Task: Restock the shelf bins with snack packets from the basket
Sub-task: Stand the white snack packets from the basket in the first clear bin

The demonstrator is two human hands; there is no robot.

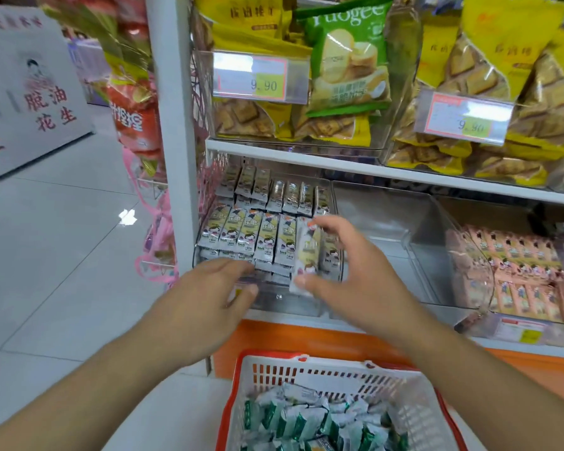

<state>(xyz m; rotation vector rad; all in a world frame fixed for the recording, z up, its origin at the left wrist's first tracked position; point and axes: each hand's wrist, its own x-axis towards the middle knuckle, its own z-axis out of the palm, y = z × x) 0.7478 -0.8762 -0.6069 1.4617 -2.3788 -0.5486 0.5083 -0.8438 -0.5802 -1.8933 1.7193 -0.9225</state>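
Note:
My right hand (352, 275) pinches a slim silver-and-yellow snack packet (306, 252) between thumb and fingers, upright at the right end of the front row in a clear shelf bin (274, 299). That bin holds neat rows of the same packets (241, 237). My left hand (215, 291) lies with its fingers over the bin's front rim at the left. Below, a red-and-white basket (306, 374) holds several green-and-white packets (306, 418).
To the right are an empty clear bin (381, 222) and a bin of pink packets (515, 275). The upper shelf carries bins of yellow and green snack bags with 9.90 price tags (258, 78). A white shelf post (173, 125) stands left; tiled floor beyond it.

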